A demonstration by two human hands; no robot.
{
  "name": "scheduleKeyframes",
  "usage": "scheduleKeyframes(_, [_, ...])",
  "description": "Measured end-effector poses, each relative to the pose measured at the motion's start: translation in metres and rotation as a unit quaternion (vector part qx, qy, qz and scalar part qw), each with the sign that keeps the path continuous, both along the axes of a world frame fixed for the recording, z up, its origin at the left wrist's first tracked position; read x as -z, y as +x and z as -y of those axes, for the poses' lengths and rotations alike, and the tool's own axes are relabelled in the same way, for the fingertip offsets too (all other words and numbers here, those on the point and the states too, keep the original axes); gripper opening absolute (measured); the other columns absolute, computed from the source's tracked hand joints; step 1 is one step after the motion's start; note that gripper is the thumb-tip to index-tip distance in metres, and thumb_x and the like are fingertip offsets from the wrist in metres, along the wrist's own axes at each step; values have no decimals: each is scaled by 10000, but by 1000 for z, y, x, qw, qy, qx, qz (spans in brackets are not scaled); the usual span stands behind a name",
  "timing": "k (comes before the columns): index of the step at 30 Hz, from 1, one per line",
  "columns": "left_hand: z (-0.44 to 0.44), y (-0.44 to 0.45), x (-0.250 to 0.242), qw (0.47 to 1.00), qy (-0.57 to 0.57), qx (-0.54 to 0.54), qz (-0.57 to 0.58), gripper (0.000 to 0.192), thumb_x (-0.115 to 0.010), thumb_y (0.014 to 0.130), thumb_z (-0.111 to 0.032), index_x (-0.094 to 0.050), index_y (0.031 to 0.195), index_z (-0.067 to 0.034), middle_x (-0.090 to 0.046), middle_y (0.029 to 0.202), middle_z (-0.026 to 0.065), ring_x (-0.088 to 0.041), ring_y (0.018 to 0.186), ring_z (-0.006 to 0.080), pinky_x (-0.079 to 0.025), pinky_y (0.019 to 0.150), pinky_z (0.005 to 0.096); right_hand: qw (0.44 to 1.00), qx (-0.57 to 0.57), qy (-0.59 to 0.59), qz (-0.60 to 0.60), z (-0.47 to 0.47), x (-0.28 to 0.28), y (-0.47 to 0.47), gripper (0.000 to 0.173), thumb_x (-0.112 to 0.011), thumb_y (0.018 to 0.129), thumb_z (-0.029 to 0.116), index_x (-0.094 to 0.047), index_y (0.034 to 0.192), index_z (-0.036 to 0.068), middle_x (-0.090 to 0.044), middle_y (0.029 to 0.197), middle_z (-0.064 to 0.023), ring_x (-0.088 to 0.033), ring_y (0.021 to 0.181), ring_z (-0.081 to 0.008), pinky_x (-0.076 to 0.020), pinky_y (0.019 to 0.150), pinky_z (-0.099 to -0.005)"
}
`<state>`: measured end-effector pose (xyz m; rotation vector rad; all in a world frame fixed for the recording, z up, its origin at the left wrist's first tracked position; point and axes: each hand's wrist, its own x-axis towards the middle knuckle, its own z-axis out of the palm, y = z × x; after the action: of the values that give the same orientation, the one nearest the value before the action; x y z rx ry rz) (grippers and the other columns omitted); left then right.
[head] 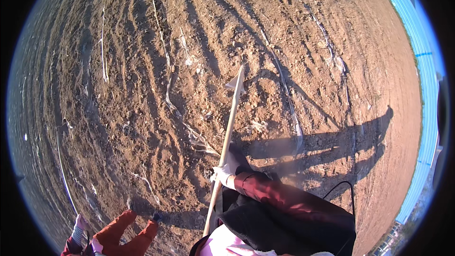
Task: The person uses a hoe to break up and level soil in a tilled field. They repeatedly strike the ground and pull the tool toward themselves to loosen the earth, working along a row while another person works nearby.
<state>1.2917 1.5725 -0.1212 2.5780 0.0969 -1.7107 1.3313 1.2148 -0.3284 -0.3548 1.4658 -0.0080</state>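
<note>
My right hand, in a white glove with a dark red sleeve behind it, is closed around the pale wooden handle of a hoe. The handle runs from beside my body up and away over the ground. At its far end the hoe's pointed blade rests at or just above loose, cloddy soil; contact is hard to tell. My left hand is out of view. A crumpled scrap of plastic film lies right of the handle, and a long twisted film strip lies to its left.
Another person in orange trousers stands at the lower left, holding a long-handled tool. More film strips trail along the furrows. Long shadows stretch right. A blue corrugated structure borders the field.
</note>
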Motion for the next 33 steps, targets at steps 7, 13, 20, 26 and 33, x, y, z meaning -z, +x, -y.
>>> scheduleKeyframes(7, [69, 34, 33, 997, -46, 66, 22, 443, -735, 700, -461, -528, 766, -76, -609, 605, 157, -626, 594, 370, -472, 542, 451, 988, 11, -122, 98, 170, -4, 32, 165, -590, 896, 113, -443, 824, 90, -486, 594, -16, -496, 430, -150, -448, 391, -312])
scheduleKeyframes(13, [221, 90, 3, 964, -166, 178, 107, 363, -709, 724, -386, -533, 769, -71, -619, 623, 173, -638, 610, 379, -495, 557, 465, 955, 90, -230, 164, 307, -25, 58, 250, -636, 894, 175, -397, 852, 115, -458, 610, 17, -468, 432, -112, -407, 369, -263])
scheduleKeyframes(20, [141, 66, -10, 992, -75, 100, 4, 331, -664, 756, -389, -584, 840, -78, -645, 690, 185, -647, 669, 390, -513, 605, 471, 990, 107, -94, -7, 193, 57, 15, 264, -649, 842, 141, -390, 885, 117, -440, 575, -23, -455, 371, -161, -388, 315, -313])
scheduleKeyframes(26, [58, 71, -55, 980, -47, 192, -6, 308, -640, 774, -378, -608, 876, -89, -659, 726, 176, -652, 700, 384, -520, 636, 468, 996, 70, 30, -40, 91, 50, -13, 196, -562, 847, 83, -374, 829, 137, -364, 524, -18, -437, 382, -198, -392, 362, -371])
scheduleKeyframes(33, [112, 115, -20, 969, -97, 205, 97, 193, -629, 798, -305, -591, 830, -119, -637, 691, 153, -633, 673, 380, -495, 621, 482, 991, 136, -14, 0, 166, 28, 24, 204, -576, 887, 146, -399, 786, 153, -413, 542, 1, -406, 398, -166, -401, 395, -342])
